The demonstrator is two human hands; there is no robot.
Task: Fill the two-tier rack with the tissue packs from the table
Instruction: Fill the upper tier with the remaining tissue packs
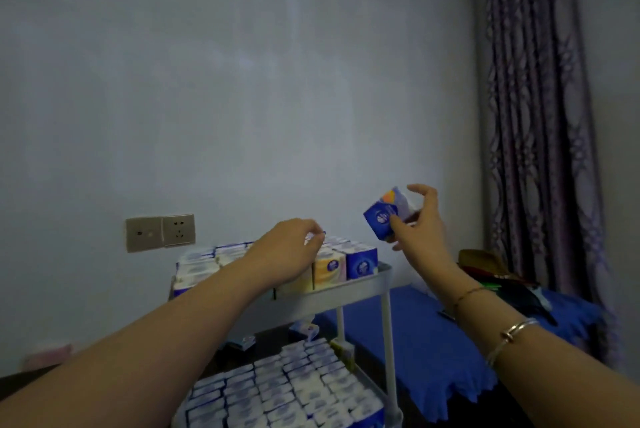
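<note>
The left hand point(294, 240) rests on the packs on the top shelf of the rack point(349, 289), fingers curled; whether it holds one is unclear. Up and right of the rack, the right hand point(420, 220) pinches a blue tissue pack point(382, 214).

No text can be read — the tissue packs point(362, 263) show only a blurred white emblem on blue.

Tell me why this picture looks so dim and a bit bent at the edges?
Head view: the room is dimly lit with a bluish cast; the wide lens bows the patterned purple curtain; the small blue tissue pack in the right hand is slightly blurred; the left hand on the grey two-tier rack is soft too.
</note>
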